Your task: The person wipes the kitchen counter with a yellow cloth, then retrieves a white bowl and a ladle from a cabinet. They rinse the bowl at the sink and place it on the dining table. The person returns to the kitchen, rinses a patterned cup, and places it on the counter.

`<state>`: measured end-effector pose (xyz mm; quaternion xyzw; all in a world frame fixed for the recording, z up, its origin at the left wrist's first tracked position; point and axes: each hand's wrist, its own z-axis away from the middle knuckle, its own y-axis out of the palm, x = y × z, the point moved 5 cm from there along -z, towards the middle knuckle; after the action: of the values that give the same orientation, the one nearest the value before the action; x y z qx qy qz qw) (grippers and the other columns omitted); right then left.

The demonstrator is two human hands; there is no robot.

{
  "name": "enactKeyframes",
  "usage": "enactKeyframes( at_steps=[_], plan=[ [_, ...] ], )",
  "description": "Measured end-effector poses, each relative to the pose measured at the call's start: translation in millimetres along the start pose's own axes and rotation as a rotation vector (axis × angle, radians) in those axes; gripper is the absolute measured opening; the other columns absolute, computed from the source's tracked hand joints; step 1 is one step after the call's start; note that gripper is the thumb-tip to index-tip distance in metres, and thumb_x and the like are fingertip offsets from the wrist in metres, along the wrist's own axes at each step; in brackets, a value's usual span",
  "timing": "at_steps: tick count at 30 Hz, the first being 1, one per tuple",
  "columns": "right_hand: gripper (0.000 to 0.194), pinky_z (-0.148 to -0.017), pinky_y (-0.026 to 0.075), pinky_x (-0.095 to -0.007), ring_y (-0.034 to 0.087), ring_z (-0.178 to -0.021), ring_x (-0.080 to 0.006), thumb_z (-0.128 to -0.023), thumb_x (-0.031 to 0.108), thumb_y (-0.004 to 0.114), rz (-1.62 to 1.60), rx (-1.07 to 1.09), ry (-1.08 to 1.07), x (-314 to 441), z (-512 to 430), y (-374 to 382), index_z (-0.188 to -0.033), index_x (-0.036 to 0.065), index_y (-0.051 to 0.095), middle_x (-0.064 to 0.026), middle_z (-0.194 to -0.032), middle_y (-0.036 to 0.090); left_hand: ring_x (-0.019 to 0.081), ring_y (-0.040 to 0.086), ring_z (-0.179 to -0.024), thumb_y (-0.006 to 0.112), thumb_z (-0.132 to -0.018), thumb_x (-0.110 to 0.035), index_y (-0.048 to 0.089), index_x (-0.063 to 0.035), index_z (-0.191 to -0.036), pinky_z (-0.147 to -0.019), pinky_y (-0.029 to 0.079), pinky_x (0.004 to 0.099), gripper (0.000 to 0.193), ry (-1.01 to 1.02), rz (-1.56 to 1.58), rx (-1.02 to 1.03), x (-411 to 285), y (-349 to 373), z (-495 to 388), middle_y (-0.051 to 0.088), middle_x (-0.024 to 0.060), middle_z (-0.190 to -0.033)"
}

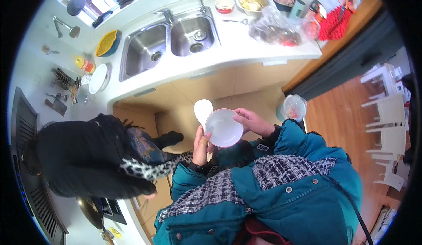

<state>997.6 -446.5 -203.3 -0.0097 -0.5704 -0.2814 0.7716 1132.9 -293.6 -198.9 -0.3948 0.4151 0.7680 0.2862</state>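
Observation:
My left hand (200,148) grips the left rim of a small white bowl (225,129) with a thin reddish rim, its thumb lying over the edge. A white spoon or rice paddle (202,110) sticks up past the bowl on that same side; its handle runs down behind the bowl towards my left fingers. On the right, my right hand (254,122) holds the bowl's edge, with some fingers hidden beneath it. The bowl faces up in front of my chest, over the floor, and only its pale inside shows.
Ahead, the white counter (184,68) carries a double steel sink (168,36), a plastic bag (275,27), food dishes and a yellow basket (106,43). A person in black (89,159) leans close on my left, near a wok (89,210). A lined bin (293,108) stands right.

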Motion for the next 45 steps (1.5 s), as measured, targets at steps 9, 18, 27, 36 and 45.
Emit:
enactKeyframes(
  at_steps=[9,18,27,36,45],
  plan=[
    [0.036,-0.073,0.052,-0.0263,0.061,-0.087,-0.0127,-0.101,0.033,0.046,0.234,-0.207,-0.23,130,-113,-58,-0.123,0.006,0.052,-0.0047,-0.105,0.063,0.0016,0.033,-0.047,0.05,-0.094,-0.037,0.045,-0.0098,-0.124,-0.041,0.023,0.0167,0.041,0.2,0.051,-0.233,-121,-80,-90,0.057,-0.0007,-0.088],
    [0.027,-0.07,0.051,-0.0241,0.061,-0.082,-0.011,-0.101,0.023,0.046,0.272,-0.474,-0.592,268,-195,-144,-0.11,0.002,0.061,-0.0057,-0.097,0.066,0.0045,0.027,-0.044,0.053,-0.09,-0.029,0.047,-0.0105,-0.115,-0.043,0.024,0.0203,0.032,0.338,0.041,-0.537,-199,-152,-175,0.052,-0.0011,-0.084],
    [0.027,-0.07,0.05,-0.0239,0.06,-0.082,-0.0105,-0.1,0.024,0.048,0.336,-0.408,-0.495,308,-315,-163,-0.108,0.002,0.061,-0.005,-0.097,0.066,0.0054,0.031,-0.048,0.057,-0.088,-0.025,0.041,-0.0101,-0.118,-0.044,0.023,0.0236,0.038,0.219,0.014,-0.798,-239,-204,-266,0.051,-0.0005,-0.086],
    [0.026,-0.072,0.051,-0.0231,0.06,-0.082,-0.009,-0.1,0.023,0.049,0.379,-0.533,-0.482,329,-386,-159,-0.112,0.004,0.062,-0.0043,-0.099,0.067,0.0041,0.032,-0.049,0.058,-0.089,-0.025,0.045,-0.0108,-0.112,-0.042,0.022,0.023,0.03,0.16,0.029,-0.754,-273,-271,-352,0.051,0.0004,-0.085],
    [0.022,-0.069,0.049,-0.0216,0.061,-0.08,-0.0083,-0.095,0.016,0.058,0.416,-0.544,-0.351,289,-527,-113,-0.111,0.003,0.063,-0.0032,-0.095,0.067,0.004,0.034,-0.05,0.058,-0.09,-0.023,0.044,-0.0099,-0.105,-0.041,0.026,0.0218,0.025,0.069,-0.066,-0.66,-295,-329,-412,0.047,-0.0008,-0.08]
  ],
)
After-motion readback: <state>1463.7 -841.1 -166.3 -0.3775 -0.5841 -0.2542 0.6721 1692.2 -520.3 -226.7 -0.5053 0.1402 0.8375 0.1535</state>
